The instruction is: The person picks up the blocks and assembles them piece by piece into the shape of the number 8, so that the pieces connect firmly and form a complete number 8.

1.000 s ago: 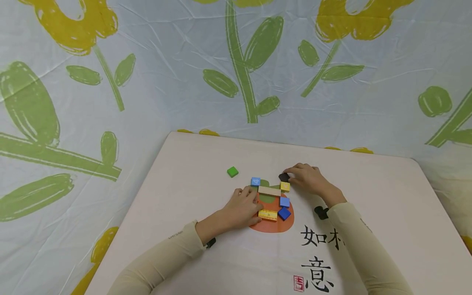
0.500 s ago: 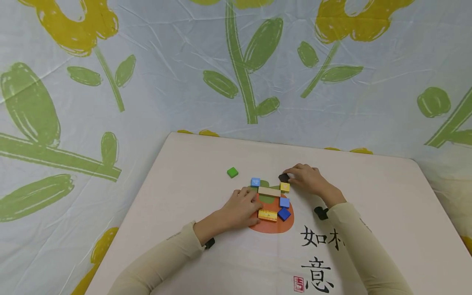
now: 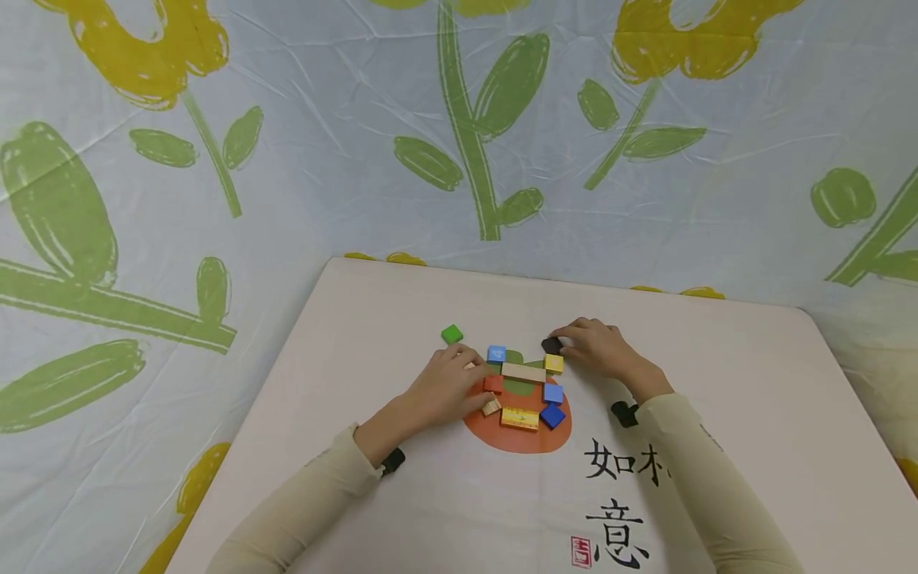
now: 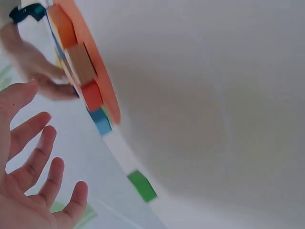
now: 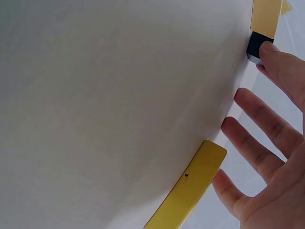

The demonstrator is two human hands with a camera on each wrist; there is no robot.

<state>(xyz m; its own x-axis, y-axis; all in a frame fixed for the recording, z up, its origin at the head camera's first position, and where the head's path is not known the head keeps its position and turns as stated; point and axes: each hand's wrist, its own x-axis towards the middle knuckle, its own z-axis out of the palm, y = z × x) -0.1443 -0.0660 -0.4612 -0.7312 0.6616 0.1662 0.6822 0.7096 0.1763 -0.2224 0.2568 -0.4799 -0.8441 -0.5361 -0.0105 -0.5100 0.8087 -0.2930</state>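
Observation:
My left hand (image 3: pixel 441 389) hovers over the left end of a ring of small blocks, its fingers spread and holding nothing in the left wrist view. By its fingertips lie a red block (image 3: pixel 492 384) and a wooden block (image 4: pixel 82 63) with a patterned top. At the back right, my right hand (image 3: pixel 601 349) pinches a black block (image 5: pixel 259 44) between thumb and index finger; its other fingers are extended. A yellow block (image 3: pixel 554 363) sits just in front of the black one. A yellow bar (image 5: pixel 190 183) lies near the right little finger, visible only in the right wrist view.
Around the ring are a light blue block (image 3: pixel 496 354), a plain wooden strip (image 3: pixel 523 372), a blue block (image 3: pixel 553 393), a dark blue block (image 3: pixel 553 415) and a yellow-orange block (image 3: pixel 519 418). A green block (image 3: pixel 452 334) lies apart at the back left. The table (image 3: pixel 373 319) meets a flowered curtain.
My left hand has drawn back leftward and slightly farther away, uncovering the red block and the patterned wooden block. The right hand stays in place with the black block.

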